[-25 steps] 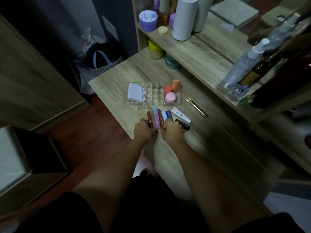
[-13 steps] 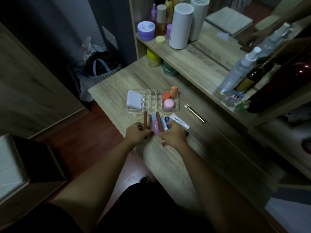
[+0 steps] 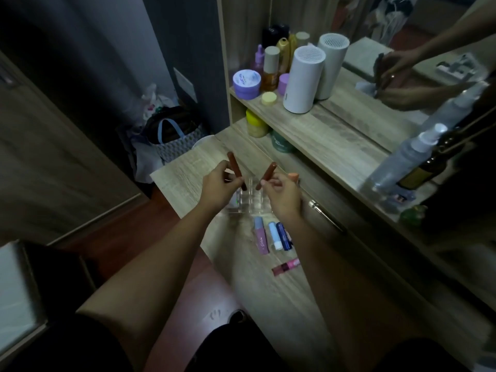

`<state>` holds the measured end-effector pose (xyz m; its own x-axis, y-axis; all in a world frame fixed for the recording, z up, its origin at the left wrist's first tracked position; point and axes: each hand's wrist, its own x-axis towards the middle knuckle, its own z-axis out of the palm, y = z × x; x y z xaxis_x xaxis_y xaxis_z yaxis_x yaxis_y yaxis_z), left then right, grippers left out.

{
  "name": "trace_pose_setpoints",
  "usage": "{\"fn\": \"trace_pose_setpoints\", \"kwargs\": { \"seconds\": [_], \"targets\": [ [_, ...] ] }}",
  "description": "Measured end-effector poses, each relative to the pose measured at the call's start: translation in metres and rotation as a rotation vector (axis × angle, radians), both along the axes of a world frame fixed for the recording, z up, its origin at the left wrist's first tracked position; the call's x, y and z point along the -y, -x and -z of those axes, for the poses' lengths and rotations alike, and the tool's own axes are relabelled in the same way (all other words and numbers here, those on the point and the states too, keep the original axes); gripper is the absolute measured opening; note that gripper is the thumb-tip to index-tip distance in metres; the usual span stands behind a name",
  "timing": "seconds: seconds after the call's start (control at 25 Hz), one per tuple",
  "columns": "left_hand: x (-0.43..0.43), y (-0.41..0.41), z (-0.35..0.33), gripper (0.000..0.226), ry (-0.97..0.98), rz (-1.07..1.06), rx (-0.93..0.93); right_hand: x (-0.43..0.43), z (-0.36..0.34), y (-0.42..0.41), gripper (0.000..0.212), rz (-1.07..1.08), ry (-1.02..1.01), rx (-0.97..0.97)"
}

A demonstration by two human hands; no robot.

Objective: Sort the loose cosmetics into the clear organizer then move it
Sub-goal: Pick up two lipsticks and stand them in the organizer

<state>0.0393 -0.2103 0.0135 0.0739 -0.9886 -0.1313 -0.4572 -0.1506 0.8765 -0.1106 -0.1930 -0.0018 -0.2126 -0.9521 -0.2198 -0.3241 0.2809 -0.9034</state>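
My left hand [image 3: 218, 187] pinches a brown lip tube [image 3: 233, 162] that points up and away. A second brown lip tube [image 3: 268, 170], tilted to the right, is pinched in my right hand [image 3: 283, 196]. Both hands hover right over the clear organizer [image 3: 251, 202], which they mostly hide; an orange sponge tip [image 3: 293, 175] shows behind my right hand. On the table nearer me lie a pink tube [image 3: 261, 238], a white-blue stick [image 3: 276, 235], a dark blue stick [image 3: 284, 236] and a pink gloss [image 3: 285, 267].
A slim metal-tipped pencil [image 3: 326, 216] lies right of the organizer. The shelf behind holds a white cylinder [image 3: 303, 79], a purple jar [image 3: 247, 84], bottles and a spray bottle [image 3: 402, 162]. A mirror shows my hands. A bag [image 3: 174, 138] sits on the floor beyond the table [image 3: 268, 304] edge.
Both hands have lifted from the row of tubes, each with a brown tube, and moved away from me to above the organizer. The view tilted up.
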Motion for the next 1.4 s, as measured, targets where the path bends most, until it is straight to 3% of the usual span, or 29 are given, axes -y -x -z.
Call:
{"fn": "trace_pose_setpoints", "kwargs": {
  "seconds": [0.2, 0.4, 0.68, 0.92, 1.08, 1.4],
  "targets": [
    [0.024, 0.0, 0.021, 0.026, 0.044, 0.034, 0.124, 0.023, 0.013, -0.005, 0.019, -0.046, 0.075, -0.203],
    [0.035, 0.004, 0.043, 0.021, 0.059, 0.133, 0.277, 0.029, 0.027, -0.008, 0.018, -0.151, 0.055, -0.283],
    [0.039, 0.004, 0.059, 0.017, 0.056, 0.143, 0.419, 0.035, 0.037, -0.012, 0.018, -0.135, -0.048, -0.329],
    [0.04, 0.003, 0.052, 0.03, 0.069, 0.129, 0.342, 0.038, 0.036, -0.014, 0.016, -0.142, -0.08, -0.361],
    [0.04, 0.003, 0.046, 0.026, 0.094, 0.2, 0.309, 0.038, 0.031, -0.012, 0.028, -0.166, -0.004, -0.358],
    [0.045, 0.003, 0.044, 0.026, 0.093, 0.242, 0.35, 0.039, 0.029, -0.012, 0.023, -0.173, 0.024, -0.303]
  ]
}}
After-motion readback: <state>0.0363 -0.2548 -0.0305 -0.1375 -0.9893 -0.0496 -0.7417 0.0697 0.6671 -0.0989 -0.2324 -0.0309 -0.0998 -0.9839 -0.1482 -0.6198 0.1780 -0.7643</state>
